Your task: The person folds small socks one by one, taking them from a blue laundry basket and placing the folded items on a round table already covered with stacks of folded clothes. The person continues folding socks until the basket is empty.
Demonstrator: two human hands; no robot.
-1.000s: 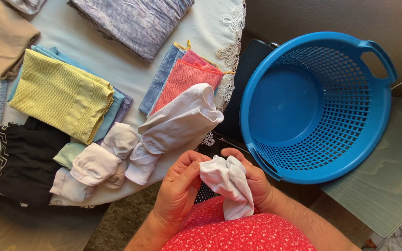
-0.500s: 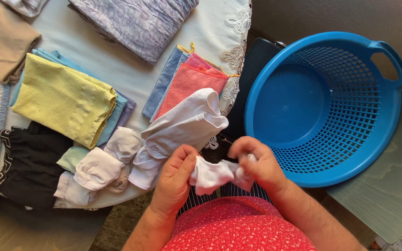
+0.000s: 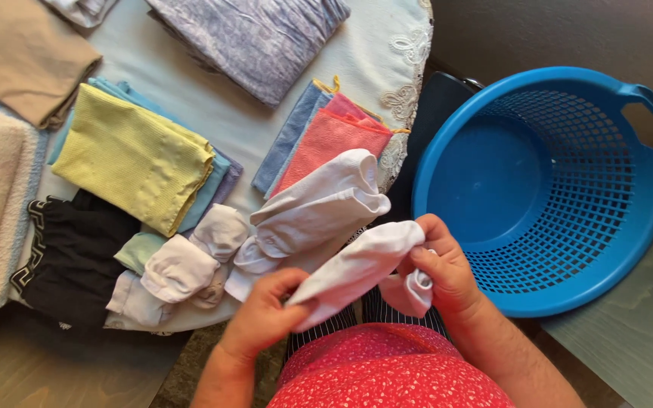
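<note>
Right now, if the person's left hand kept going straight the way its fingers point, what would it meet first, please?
The left hand points up and to the right along the white sock it grips. Past the sock, it would probably meet the right hand, which holds the sock's other end; the blue laundry basket lies beyond. Depth is uncertain.

Your laundry, by colour

You hold a plain white sock (image 3: 357, 268) over your red, white-speckled top (image 3: 387, 370); right sits a bright blue basket (image 3: 568, 189). Left lie a yellow cloth (image 3: 134, 155), a coral-pink cloth (image 3: 326, 143) on blue, a black garment (image 3: 77, 257) with white trim, and far off a lilac patterned fabric (image 3: 258, 38).
</note>
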